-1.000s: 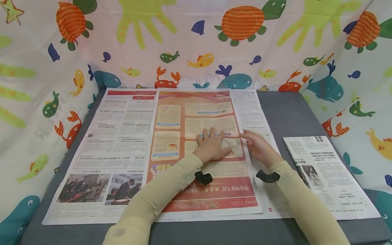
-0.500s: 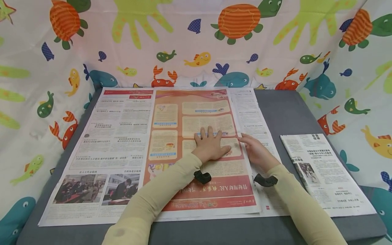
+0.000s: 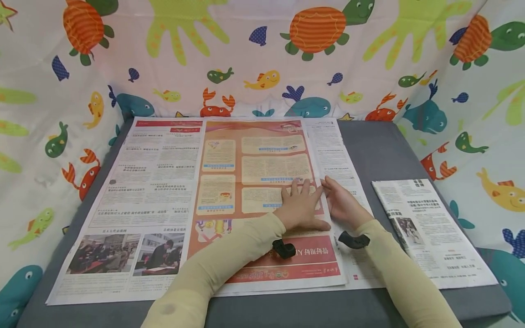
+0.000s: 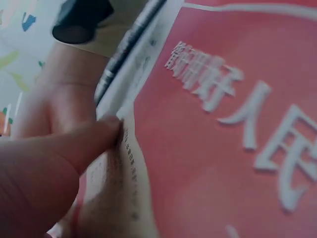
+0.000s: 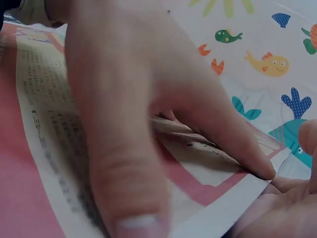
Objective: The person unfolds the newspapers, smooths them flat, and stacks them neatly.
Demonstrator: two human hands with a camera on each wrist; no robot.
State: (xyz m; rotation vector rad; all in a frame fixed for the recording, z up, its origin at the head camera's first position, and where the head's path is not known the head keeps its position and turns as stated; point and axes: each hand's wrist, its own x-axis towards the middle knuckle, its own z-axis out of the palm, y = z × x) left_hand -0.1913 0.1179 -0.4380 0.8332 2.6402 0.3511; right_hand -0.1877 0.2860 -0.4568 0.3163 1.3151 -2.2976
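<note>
An orange-red newspaper page point(image 3: 221, 132) lies on top of wider black-and-white newspaper sheets point(image 3: 147, 182). My left hand point(image 3: 301, 212) rests on the page near its right edge, fingers spread and thumb pointing right. Seen in the right wrist view, the left hand point(image 5: 119, 69) arches over the page, which bulges up a little beneath it. My right hand point(image 3: 346, 205) is at that same right edge, palm turned left. Its fingers point(image 5: 285, 208) lie at and partly under the paper's edge, with the thumb apart from the paper.
A folded newspaper point(image 3: 447, 246) lies at the right side of the dark grey table point(image 3: 365, 141). A cloth printed with sea animals point(image 3: 254, 54) hangs behind the table and on both sides. Each wrist wears a black strap piece.
My left hand has slid right and toward me, up to the page's right edge. The right hand stays by that edge, its thumb and fingers more apart. The head view has shifted slightly.
</note>
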